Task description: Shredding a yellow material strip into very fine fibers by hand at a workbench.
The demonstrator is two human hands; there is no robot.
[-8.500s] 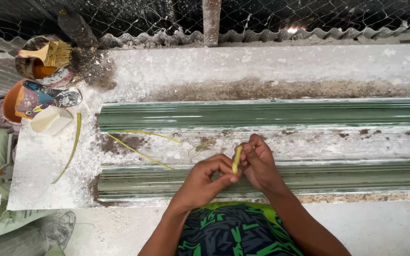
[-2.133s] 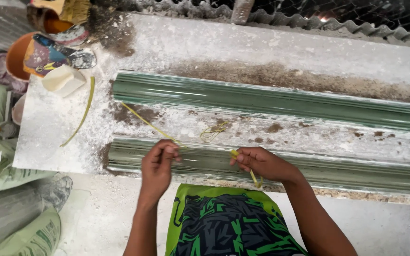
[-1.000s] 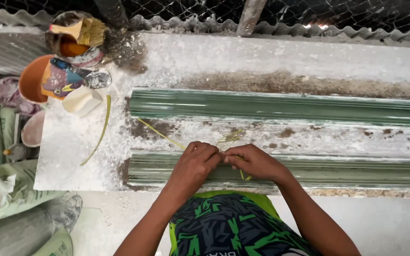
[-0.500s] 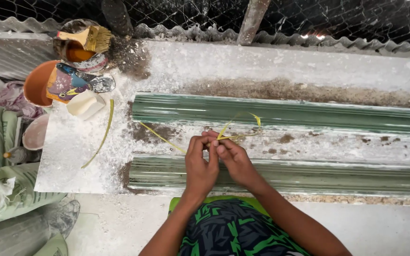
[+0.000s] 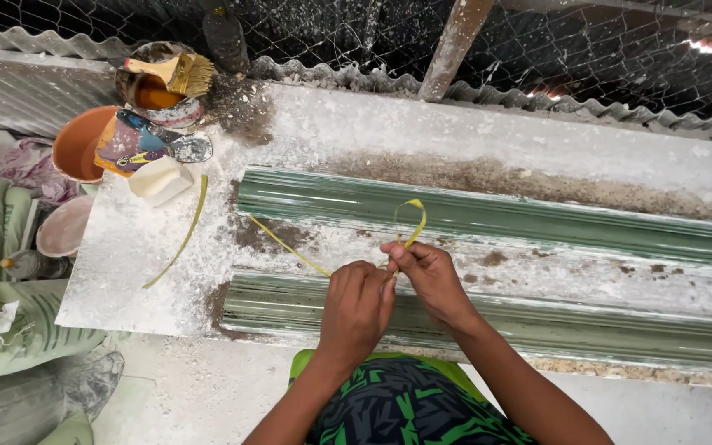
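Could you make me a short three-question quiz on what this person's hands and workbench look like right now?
1. True or false: both hands, the left hand and the right hand, are pinching the thin yellow-green strip.
2. What shape does the strip make just above the right hand? A) a flat straight line B) a curled loop C) a tight ball
3. Which tool rests across the tin at the bench's far left corner?

Key
1. True; the fingers of both meet on it over the near green moulding.
2. B.
3. A paintbrush with pale bristles.
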